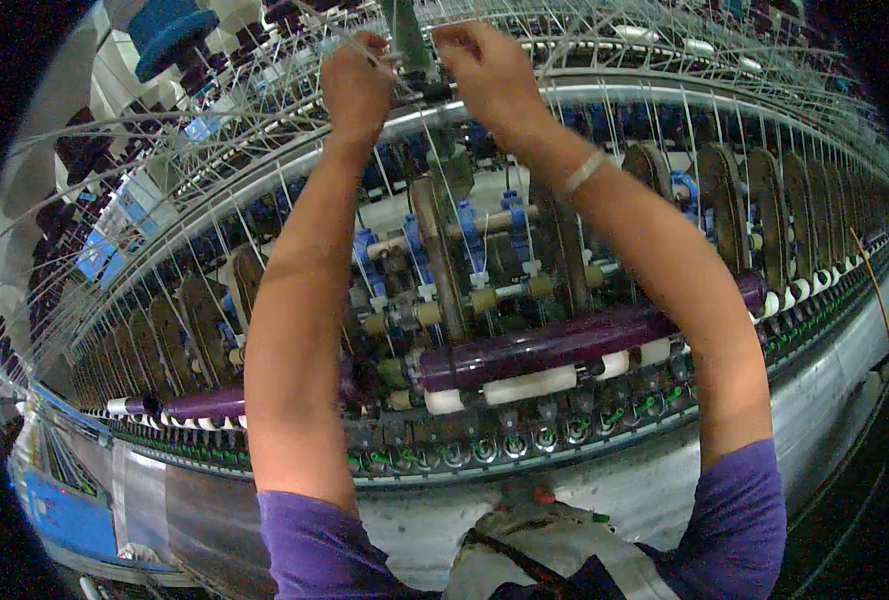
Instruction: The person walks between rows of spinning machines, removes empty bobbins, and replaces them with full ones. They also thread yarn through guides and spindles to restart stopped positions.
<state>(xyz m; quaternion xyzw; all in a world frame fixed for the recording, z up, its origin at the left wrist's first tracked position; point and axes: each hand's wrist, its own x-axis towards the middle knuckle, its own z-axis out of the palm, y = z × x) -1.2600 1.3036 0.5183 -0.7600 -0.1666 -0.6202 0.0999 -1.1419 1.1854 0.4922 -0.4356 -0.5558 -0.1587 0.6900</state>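
Observation:
Both my arms reach up to the top of a long spinning machine. My left hand (358, 92) is closed, its fingertips bent in beside white strands (383, 66); what they pinch, if anything, I cannot make out. My right hand (487, 78) is raised across from it, fingers curled in and partly blurred. Between the two hands stand a grey-green upright post (408, 38) and a dark clamp-like piece (435, 91) on the silver rail (605, 93). A thin white strand runs down from there toward the rollers.
Below my arms lie a long purple roller (555, 345), white rollers (531, 385) and a row of green-marked rings (513, 443). Dark round discs (722, 205) stand along the machine. Metal panels (605, 490) front it. A thin stick (877, 310) leans at right.

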